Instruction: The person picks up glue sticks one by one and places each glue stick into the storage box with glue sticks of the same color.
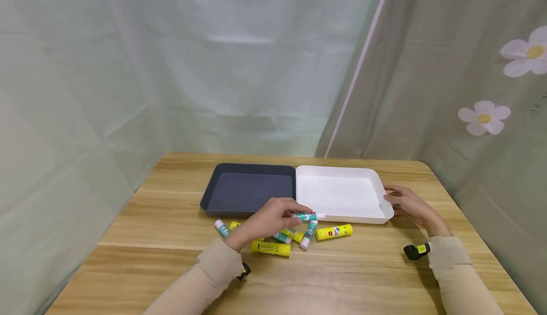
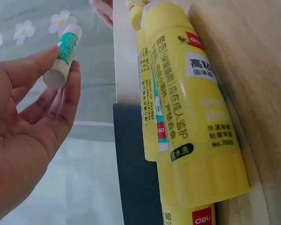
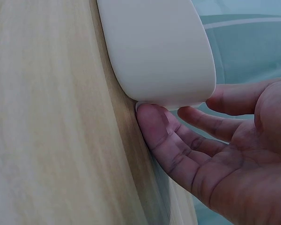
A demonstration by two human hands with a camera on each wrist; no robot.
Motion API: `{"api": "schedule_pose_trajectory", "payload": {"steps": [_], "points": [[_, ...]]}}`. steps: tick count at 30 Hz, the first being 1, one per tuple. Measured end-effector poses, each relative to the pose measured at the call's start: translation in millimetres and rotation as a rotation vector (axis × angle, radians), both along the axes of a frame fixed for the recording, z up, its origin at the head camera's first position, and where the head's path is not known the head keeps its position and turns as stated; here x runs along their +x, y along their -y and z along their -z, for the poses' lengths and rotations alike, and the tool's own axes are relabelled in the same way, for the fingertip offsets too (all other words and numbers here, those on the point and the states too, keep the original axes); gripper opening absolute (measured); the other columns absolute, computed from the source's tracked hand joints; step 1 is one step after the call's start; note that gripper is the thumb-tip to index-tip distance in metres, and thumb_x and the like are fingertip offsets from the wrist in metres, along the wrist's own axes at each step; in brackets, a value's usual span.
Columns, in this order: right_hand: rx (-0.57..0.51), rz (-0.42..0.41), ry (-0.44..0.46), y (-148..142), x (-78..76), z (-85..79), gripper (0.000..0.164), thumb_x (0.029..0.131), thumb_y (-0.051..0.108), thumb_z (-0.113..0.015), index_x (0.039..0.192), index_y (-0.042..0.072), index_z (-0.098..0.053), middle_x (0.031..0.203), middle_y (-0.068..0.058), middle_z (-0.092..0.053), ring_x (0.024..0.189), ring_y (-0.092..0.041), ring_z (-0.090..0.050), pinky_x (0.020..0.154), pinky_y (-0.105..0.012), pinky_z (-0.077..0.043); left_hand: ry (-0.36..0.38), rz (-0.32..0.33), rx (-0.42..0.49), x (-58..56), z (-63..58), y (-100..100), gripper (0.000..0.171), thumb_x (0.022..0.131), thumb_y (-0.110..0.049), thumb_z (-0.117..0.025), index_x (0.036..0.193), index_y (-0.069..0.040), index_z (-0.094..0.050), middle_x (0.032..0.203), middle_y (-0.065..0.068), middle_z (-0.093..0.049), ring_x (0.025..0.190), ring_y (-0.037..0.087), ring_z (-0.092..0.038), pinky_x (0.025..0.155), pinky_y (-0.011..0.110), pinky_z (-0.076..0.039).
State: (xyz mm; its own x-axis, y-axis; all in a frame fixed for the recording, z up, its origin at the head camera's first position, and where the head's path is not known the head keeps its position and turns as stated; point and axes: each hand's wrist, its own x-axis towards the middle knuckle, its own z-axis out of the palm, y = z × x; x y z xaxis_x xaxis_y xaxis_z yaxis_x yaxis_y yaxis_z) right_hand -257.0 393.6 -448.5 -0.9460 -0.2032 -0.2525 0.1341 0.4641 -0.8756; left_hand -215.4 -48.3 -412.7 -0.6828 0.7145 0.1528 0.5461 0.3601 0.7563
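My left hand (image 1: 271, 219) pinches a small green-and-white glue stick (image 2: 67, 47) between thumb and fingers. It is lifted above the other glue sticks, near the front edge of the white tray (image 1: 337, 191). At that tray's right end, my right hand (image 1: 409, 205) holds the wall, thumb at the rim and fingertips against the outer side. Under and beside the left hand lie several yellow glue sticks, among them a large one (image 1: 270, 248) in front and another (image 1: 334, 232) to the right. Small green-and-white glue sticks (image 1: 309, 234) lie among them, partly hidden by the hand.
A dark grey tray (image 1: 252, 189) stands left of the white one, their sides meeting. Both rest on a wood-grain table (image 1: 342, 281). Pale curtains (image 1: 256, 68) hang behind and at the sides, with white flowers (image 1: 484, 118) on the right.
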Motion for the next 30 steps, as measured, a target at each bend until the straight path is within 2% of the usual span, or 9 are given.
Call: {"api": "schedule_pose_trajectory", "payload": {"steps": [12,19,26,30], "points": [[0.015,0.005,0.007,-2.9,2.2,-2.3,0.062,0.112,0.016,-0.045,0.157,-0.015,-0.018,0.14,-0.038,-0.042,0.108,-0.029,-0.062,0.084,-0.036,-0.058,-0.023,-0.056,0.028,-11.6,-6.9,-4.3,0.032,0.102,-0.005,-0.066,0.131,-0.016,-0.074,0.112,0.0,-0.07,0.086,0.013,-0.06,0.074,0.025,-0.052],[0.009,0.01,0.014,-4.5,0.5,-2.3,0.062,0.112,0.016,-0.044,0.158,-0.015,-0.017,0.142,-0.038,-0.041,0.109,-0.029,-0.061,0.084,-0.036,-0.058,0.002,-0.093,0.05,-24.4,-14.0,-8.4,0.033,0.101,-0.005,-0.067,0.132,-0.014,-0.073,0.11,0.003,-0.069,0.091,0.017,-0.068,0.075,0.024,-0.053],[0.022,0.014,0.013,-3.3,-1.4,-2.5,0.062,0.112,0.017,-0.045,0.158,-0.015,-0.018,0.139,-0.036,-0.044,0.107,-0.028,-0.061,0.084,-0.035,-0.058,-0.046,-0.094,0.03,-37.6,-21.4,-12.0,0.033,0.101,-0.007,-0.067,0.133,-0.015,-0.073,0.111,0.005,-0.07,0.091,0.012,-0.065,0.078,0.024,-0.054],[0.021,0.013,0.017,-1.1,-1.2,-2.8,0.062,0.112,0.017,-0.046,0.157,-0.015,-0.018,0.139,-0.036,-0.044,0.107,-0.028,-0.062,0.084,-0.035,-0.058,-0.055,-0.094,0.013,-43.7,-24.5,-15.1,0.033,0.101,-0.008,-0.068,0.133,-0.015,-0.073,0.118,0.004,-0.071,0.089,0.011,-0.063,0.077,0.025,-0.054]]}}
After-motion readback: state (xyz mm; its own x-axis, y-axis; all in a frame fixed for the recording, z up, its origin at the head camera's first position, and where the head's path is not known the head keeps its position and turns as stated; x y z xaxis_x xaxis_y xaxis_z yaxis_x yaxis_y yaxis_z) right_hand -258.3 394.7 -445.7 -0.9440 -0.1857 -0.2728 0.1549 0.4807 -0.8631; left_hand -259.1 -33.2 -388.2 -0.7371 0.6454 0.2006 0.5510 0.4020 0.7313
